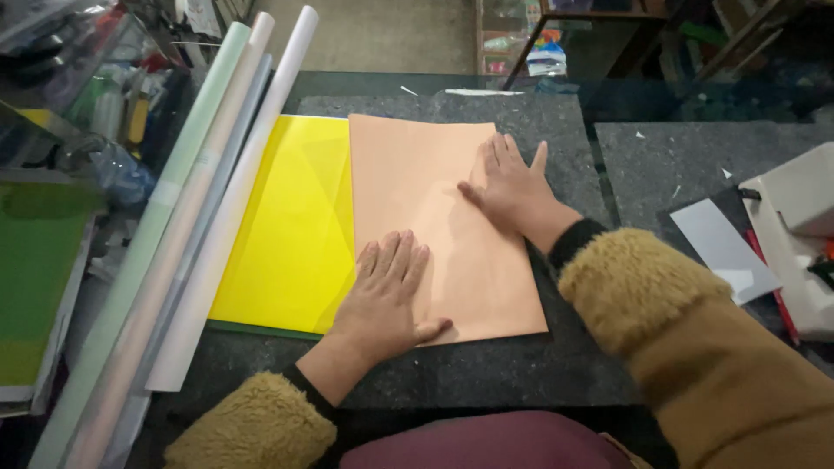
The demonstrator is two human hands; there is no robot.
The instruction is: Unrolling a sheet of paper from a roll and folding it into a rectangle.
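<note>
The peach sheet (434, 217) lay flat on the dark stone counter (521, 373), its left edge overlapping a yellow sheet (291, 226) that sat on something green, of which only a thin strip showed at the near edge. Both hands were open, palms down, fingers spread, pressing on the peach sheet and gripping nothing. The left hand (387, 291) rested at about 7 o'clock on the sheet, thumb near the front edge; the right hand (512, 187) lay at about 2 o'clock, close to the right edge.

Judging by how things lay, the sheet looked already placed and mostly smoothed (no curl or lifted corner showed), though it was not squared to the yellow one: its near corners ran slightly skewed, so lining up or flattening seemed unfinished.

As for edges and room: at 9 o'clock several long paper rolls (200, 226) lay close beside the yellow sheet, hemming that side in. At 3 o'clock the counter was bare up to a seam, beyond which sat a grey card (721, 247) and a white box-like object (795, 234). At 12 o'clock a short band of counter remained before the far edge, and at 6 o'clock a strip of bare stone lay between the sheet and the person's body.
</note>
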